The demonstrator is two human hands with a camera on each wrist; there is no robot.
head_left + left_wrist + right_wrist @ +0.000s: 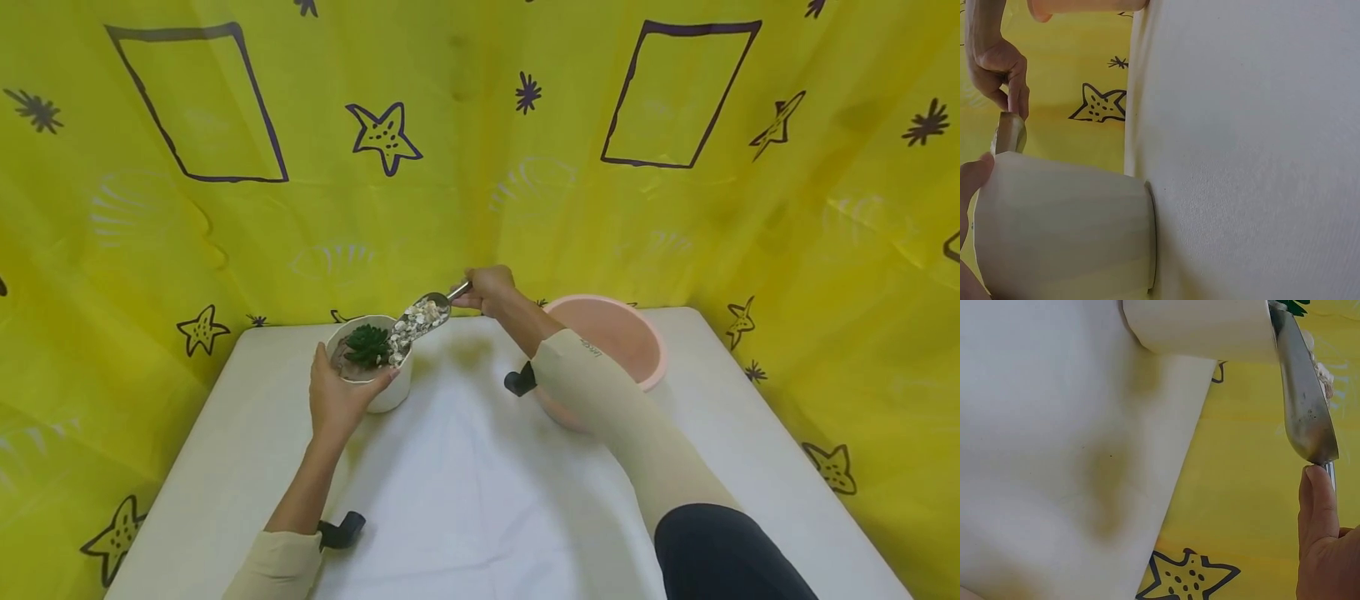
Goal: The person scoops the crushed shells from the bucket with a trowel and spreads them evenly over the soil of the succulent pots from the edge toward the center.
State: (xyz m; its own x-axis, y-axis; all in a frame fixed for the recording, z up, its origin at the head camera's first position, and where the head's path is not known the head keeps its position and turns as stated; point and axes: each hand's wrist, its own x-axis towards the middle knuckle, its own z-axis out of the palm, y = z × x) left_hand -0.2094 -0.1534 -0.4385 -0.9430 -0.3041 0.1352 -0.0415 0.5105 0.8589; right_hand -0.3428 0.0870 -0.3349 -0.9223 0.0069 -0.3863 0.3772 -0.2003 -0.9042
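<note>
A white plant pot (390,392) with a green succulent (367,344) stands on the table at centre left. My left hand (341,397) grips it from the near side, thumb along the right rim and fingers round the left wall. With my right hand (491,289) I hold a metal scoop (1307,400) by its handle, tilted down toward the pot. White and grey pebbles (422,317) fill the scoop and reach over the pot's right rim beside the succulent. In the left wrist view the pot's base (1151,237) sits on the tabletop.
A pink basin (652,342) stands on the right of the white table (465,467), partly hidden behind my right forearm. A yellow patterned curtain (457,208) hangs along the table's back and sides.
</note>
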